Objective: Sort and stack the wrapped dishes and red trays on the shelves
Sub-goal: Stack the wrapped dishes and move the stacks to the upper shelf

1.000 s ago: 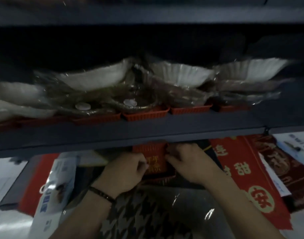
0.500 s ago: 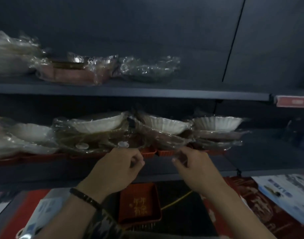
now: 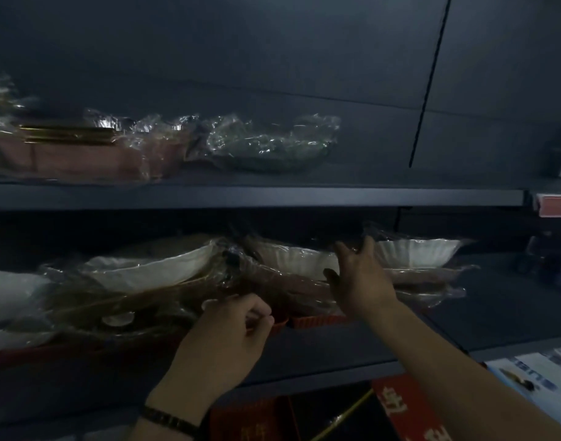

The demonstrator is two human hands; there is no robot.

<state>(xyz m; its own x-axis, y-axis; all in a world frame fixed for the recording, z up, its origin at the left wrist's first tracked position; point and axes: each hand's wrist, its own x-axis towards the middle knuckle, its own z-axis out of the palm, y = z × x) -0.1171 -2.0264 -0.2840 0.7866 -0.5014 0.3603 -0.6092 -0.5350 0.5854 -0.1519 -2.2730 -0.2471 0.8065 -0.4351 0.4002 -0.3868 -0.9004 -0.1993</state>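
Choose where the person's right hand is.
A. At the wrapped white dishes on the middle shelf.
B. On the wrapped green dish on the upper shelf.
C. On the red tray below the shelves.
A: the right hand reaches with spread fingers against the plastic of the wrapped white dishes on the middle shelf.

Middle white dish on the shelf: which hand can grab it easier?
Probably the right hand. It is open with spread fingers right at the rim of the middle white dish. The left hand sits lower, fingers curled, by the red tray.
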